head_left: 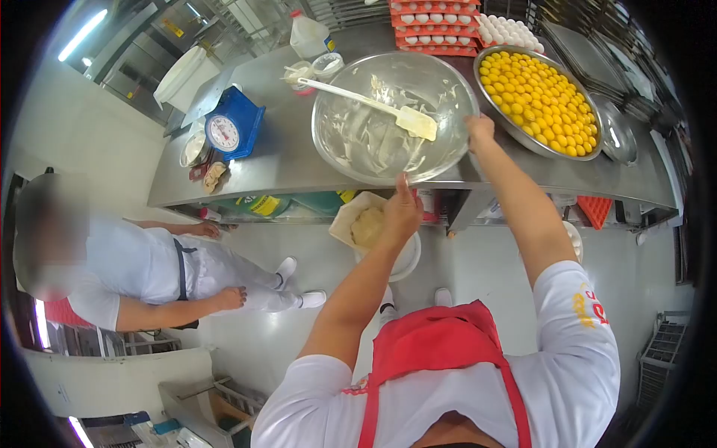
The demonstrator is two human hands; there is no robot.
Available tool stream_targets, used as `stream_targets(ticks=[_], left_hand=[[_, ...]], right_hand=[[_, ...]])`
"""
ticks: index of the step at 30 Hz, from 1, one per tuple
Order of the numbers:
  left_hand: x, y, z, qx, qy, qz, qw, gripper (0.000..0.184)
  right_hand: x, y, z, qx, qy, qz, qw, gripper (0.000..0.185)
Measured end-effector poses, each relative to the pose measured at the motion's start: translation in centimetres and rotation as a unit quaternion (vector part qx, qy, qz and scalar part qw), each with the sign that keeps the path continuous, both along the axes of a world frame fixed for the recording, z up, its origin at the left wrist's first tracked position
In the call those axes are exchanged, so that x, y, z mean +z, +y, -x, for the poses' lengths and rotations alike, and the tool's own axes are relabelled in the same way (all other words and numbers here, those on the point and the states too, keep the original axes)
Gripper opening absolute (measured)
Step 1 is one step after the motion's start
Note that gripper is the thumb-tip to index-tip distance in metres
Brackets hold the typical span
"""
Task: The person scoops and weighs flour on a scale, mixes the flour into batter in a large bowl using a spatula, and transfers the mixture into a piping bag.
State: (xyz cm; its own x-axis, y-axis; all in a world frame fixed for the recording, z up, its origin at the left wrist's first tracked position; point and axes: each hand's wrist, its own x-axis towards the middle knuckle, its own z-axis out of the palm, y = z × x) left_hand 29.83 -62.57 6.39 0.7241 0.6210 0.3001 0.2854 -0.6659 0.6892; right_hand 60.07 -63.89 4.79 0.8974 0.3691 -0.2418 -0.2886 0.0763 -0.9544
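A large metal mixing bowl (351,142) stands at the front of the steel table, smeared inside with pale batter. Across it lies a white spatula (373,103), its blade coated and its handle over the left rim. My left hand (403,213) grips the near rim, thumb up, the other fingers mostly hidden below. On the right rim my right hand (479,133) is closed, fingers partly hidden. Right of that hand sits a wide metal bowl (551,153) full of egg yolks (538,104). Beneath my left hand is a white container (349,216) with pale contents.
A blue scale (250,123), a white jug (308,36) and small tubs (326,66) stand left on the table (287,160). Stacked egg trays (435,30) are at the back. A co-worker (149,261) stands at the left. Metal trays (590,56) lean at back right.
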Motion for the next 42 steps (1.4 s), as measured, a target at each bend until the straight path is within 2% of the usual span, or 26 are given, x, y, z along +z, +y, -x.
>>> stream_targets(ticks=[2, 3, 5, 6, 7, 9, 10, 12, 13, 14, 15, 17, 19, 20, 23, 25, 28, 29, 30, 31, 32, 36, 38, 39, 41, 42], left_hand=[[0.1, -1.3, -1.5, 0.024, 0.029, 0.013, 0.999, 0.07], [0.1, -1.8, -2.5, 0.029, 0.027, 0.007, 0.999, 0.07], [0.2, -2.7, -4.6, 0.002, 0.057, -0.048, 0.997, 0.081], [0.0, -3.2, -5.7, 0.001, 0.056, -0.032, 0.998, 0.086], [2.0, -4.0, -5.6, 0.007, 0.055, -0.036, 0.998, 0.086], [6.1, -5.8, -4.9, -0.121, 0.044, 0.069, 0.989, 0.084], [7.2, -6.4, -3.6, -0.117, 0.007, 0.102, 0.988, 0.076], [5.4, -3.3, -0.6, -0.062, -0.103, -0.038, 0.992, 0.058], [5.5, -1.7, 1.0, 0.055, -0.188, 0.205, 0.959, 0.036], [7.1, 0.0, 2.8, 0.107, -0.241, 0.014, 0.964, 0.027], [5.6, 4.2, 4.2, 0.121, -0.309, 0.133, 0.934, 0.033], [7.2, 9.0, 4.8, 0.281, -0.2, 0.256, 0.903, 0.037], [6.2, 10.2, 2.8, 0.257, -0.223, 0.299, 0.892, 0.038], [5.6, 10.5, 2.0, 0.239, -0.242, 0.34, 0.877, 0.04], [4.3, 6.7, -1.0, 0.29, -0.202, 0.275, 0.894, 0.043], [5.5, 2.2, -1.7, 0.173, -0.21, 0.419, 0.866, 0.047], [10.8, -2.9, -2.0, 0.132, -0.194, 0.455, 0.859, 0.05], [11.6, -2.5, -1.8, 0.128, -0.191, 0.458, 0.859, 0.05], [12.7, -1.1, -1.1, 0.13, -0.138, 0.344, 0.92, 0.049], [13.4, 0.1, -0.7, 0.129, -0.08, 0.222, 0.963, 0.049], [13.2, 1.1, -1.1, 0.129, -0.031, 0.179, 0.975, 0.053], [11.5, 0.8, -3.0, 0.09, 0.083, 0.187, 0.975, 0.058], [10.9, 0.0, -3.6, -0.022, -0.045, 0.394, 0.918, 0.06], [11.2, -0.5, -3.4, -0.021, -0.048, 0.395, 0.917, 0.06], [12.3, -1.4, -2.9, -0.028, -0.245, 0.412, 0.877, 0.057], [11.1, 0.0, -1.9, 0.033, -0.275, 0.376, 0.884, 0.051]], right_hand=[[1.0, 0.4, 2.1, -0.063, -0.073, 0.094, 0.991, 0.036], [2.2, 0.4, 3.7, -0.058, -0.075, 0.087, 0.992, 0.036], [5.3, -0.5, 6.5, -0.138, 0.005, 0.087, 0.987, 0.047], [3.5, -0.1, 5.6, -0.094, 0.028, 0.065, 0.993, 0.051], [3.3, -0.1, 5.4, -0.088, 0.027, 0.06, 0.994, 0.051], [3.2, 0.1, 5.5, -0.057, -0.001, 0.085, 0.995, 0.041], [4.7, -0.2, 6.1, -0.054, -0.004, 0.077, 0.996, 0.041], [7.1, -1.7, 7.1, 0.03, 0.038, 0.091, 0.995, 0.044], [6.6, -1.6, 6.7, 0.027, 0.035, 0.085, 0.995, 0.044], [5.2, -1.1, 6.4, 0.027, 0.009, 0.077, 0.997, 0.044], [4.4, -1.0, 6.3, 0.027, -0.017, 0.07, 0.997, 0.044], [4.8, -1.4, 7.3, 0.035, -0.02, 0.061, 0.997, 0.046], [5.9, -1.5, 8.4, 0.023, -0.009, 0.067, 0.997, 0.04], [5.7, -1.7, 8.6, 0.051, -0.002, 0.037, 0.998, 0.044], [5.2, -1.4, 9.4, 0.048, 0.003, 0.059, 0.997, 0.046], [6.1, -1.8, 10.2, 0.05, 0.014, 0.063, 0.997, 0.045], [6.5, -2.4, 10.5, 0.062, 0.039, 0.026, 0.997, 0.041], [6.2, -2.5, 10.1, 0.081, 0.071, -0.025, 0.994, 0.038], [5.9, -2.6, 9.8, 0.099, 0.102, -0.079, 0.987, 0.036], [6.1, -2.9, 9.7, 0.092, 0.106, -0.079, 0.987, 0.036], [6.2, -3.1, 9.6, 0.111, 0.133, -0.102, 0.98, 0.037], [6.1, -2.7, 9.8, 0.108, 0.15, -0.11, 0.977, 0.038], [5.9, -2.7, 9.6, 0.107, 0.16, -0.123, 0.974, 0.038], [6.0, -2.7, 9.7, 0.113, 0.167, -0.134, 0.97, 0.038], [6.3, -2.8, 9.8, 0.106, 0.152, -0.119, 0.975, 0.035], [6.6, -3.0, 10.0, 0.092, 0.138, -0.105, 0.98, 0.033]])
